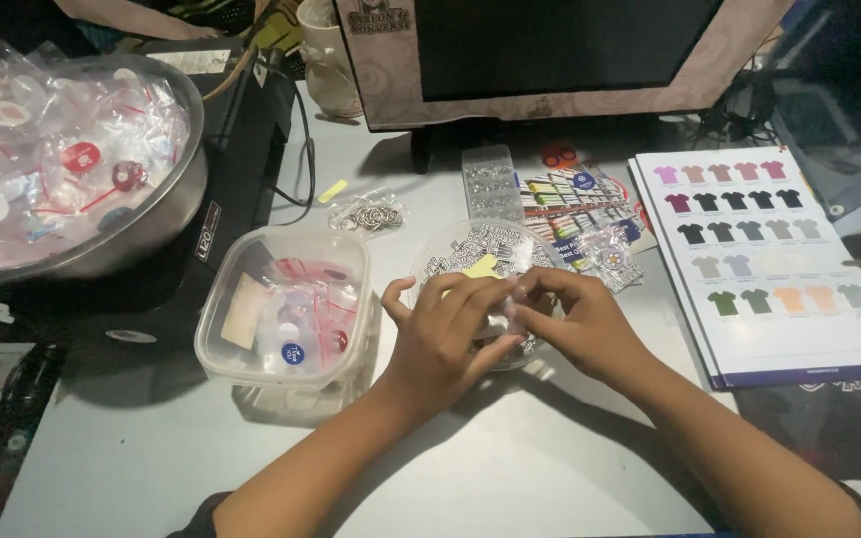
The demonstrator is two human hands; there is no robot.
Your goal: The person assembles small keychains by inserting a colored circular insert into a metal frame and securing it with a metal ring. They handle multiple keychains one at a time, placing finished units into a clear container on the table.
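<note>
A small clear packet is being pinched between the left hand and right hand, fingers closed on it, directly over the round clear bowl. Left of the bowl a square plastic tub is being kept; beyond the bowl, a monitor.

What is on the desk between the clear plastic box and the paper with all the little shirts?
In the head view, a round clear tub sits between the clear plastic box and the shirt colour chart, with both hands, left hand and right hand, over it.
</note>
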